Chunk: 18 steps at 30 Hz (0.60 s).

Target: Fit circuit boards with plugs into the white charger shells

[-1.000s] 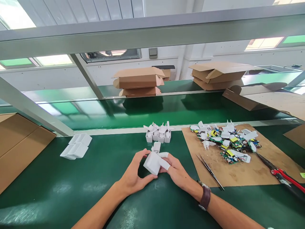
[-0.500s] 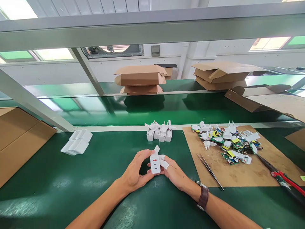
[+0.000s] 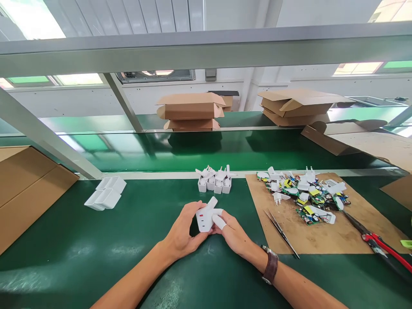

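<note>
Both my hands grip one white charger body (image 3: 204, 219) just above the green bench (image 3: 96, 257). Its port face, with a red port and two dark ones, is turned toward me. My left hand (image 3: 182, 234) wraps its left side. My right hand (image 3: 232, 234), with white finger cots on two fingertips, pinches its right side. A loose white plug piece (image 3: 211, 201) lies just behind the charger. A row of white charger shells with plug prongs (image 3: 215, 180) stands further back.
White empty casings (image 3: 106, 195) lie at the left. A cardboard sheet (image 3: 322, 234) at the right carries circuit boards and plug parts (image 3: 302, 193), tweezers (image 3: 281, 232) and red-handled pliers (image 3: 378, 249). Cardboard boxes (image 3: 191, 111) sit on the rear shelf. A large carton (image 3: 22, 189) stands far left.
The charger has been turned in my hands from its flat white side to its port face, and both hands have shifted slightly away from me.
</note>
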### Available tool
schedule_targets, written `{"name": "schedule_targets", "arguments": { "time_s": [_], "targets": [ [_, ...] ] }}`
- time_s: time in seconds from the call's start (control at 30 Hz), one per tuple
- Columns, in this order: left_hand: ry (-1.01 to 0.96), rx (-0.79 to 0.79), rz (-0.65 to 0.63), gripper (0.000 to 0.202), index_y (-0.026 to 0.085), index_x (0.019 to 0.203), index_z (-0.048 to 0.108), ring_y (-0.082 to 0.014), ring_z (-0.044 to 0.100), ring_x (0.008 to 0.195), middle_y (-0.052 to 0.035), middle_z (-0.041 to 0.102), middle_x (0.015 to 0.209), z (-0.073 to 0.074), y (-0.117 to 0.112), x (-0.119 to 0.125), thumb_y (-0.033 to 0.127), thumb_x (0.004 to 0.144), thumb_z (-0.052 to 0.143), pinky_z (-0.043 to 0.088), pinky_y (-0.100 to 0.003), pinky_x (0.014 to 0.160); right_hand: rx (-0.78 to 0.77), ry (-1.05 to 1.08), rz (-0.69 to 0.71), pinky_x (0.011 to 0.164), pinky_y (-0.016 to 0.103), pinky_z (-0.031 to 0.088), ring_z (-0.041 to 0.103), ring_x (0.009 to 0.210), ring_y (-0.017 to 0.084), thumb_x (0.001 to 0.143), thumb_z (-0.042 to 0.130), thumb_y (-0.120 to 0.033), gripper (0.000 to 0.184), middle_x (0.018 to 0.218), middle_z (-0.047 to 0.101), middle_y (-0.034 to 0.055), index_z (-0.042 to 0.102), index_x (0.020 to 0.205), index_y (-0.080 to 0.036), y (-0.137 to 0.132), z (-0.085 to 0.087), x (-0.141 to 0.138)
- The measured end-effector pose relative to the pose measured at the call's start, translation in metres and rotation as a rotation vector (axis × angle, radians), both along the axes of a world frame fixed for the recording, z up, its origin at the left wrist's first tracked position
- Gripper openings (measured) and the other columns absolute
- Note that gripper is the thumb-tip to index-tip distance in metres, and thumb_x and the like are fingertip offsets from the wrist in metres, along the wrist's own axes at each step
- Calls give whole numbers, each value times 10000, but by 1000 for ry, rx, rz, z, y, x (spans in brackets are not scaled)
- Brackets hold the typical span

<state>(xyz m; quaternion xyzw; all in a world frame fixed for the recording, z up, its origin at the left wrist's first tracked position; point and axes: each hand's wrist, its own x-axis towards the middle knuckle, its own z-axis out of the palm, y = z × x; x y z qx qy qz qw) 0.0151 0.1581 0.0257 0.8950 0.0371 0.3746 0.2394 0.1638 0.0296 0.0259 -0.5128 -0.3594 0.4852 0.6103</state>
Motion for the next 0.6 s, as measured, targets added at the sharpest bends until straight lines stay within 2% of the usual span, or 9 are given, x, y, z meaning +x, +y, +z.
{"name": "schedule_targets", "arguments": {
  "time_s": [0.13,0.23,0.3,0.37,0.43,0.6],
  "targets": [
    [11,16,189,757,247,1522,362,-318,623,1169,-141,654,1249,-5,11,-1,226,860,731,539,-511,990,149,-236,-86,968,462,609,731,1068,240,992,541,-520,339,1172,746,70,636,1220,-287,-4,11,6],
    [52,-145,350,720,245,1472,439,-272,648,1031,-99,663,1153,-8,35,5,280,827,755,564,-489,939,177,-367,-293,1033,500,570,712,1134,248,1004,524,-449,322,1249,710,109,590,1255,-258,0,11,24],
    [81,-294,420,703,228,1441,473,-233,662,929,-87,663,1136,-7,55,13,310,805,761,580,-469,910,113,-459,-454,1069,543,536,673,1204,271,950,578,-400,366,1305,668,137,545,1278,-240,7,5,42],
    [119,-443,438,721,210,1424,489,-216,674,897,-105,670,1200,-5,74,25,308,769,774,582,-463,914,17,-519,-531,1076,586,517,628,1270,307,873,634,-360,441,1352,626,167,518,1278,-227,17,-3,62],
    [148,-547,415,737,201,1414,500,-214,693,901,-124,679,1264,-4,87,38,280,738,783,584,-456,925,-37,-539,-523,1041,619,531,632,1262,336,823,654,-329,451,1339,628,186,523,1240,-218,26,-11,78],
    [138,-585,349,715,217,1375,547,-229,743,886,-116,746,1232,-11,95,68,259,714,816,608,-422,877,-10,-571,-449,974,557,588,720,1121,303,808,604,-249,375,1198,710,161,541,1175,-202,48,-19,95]
  ]
}}
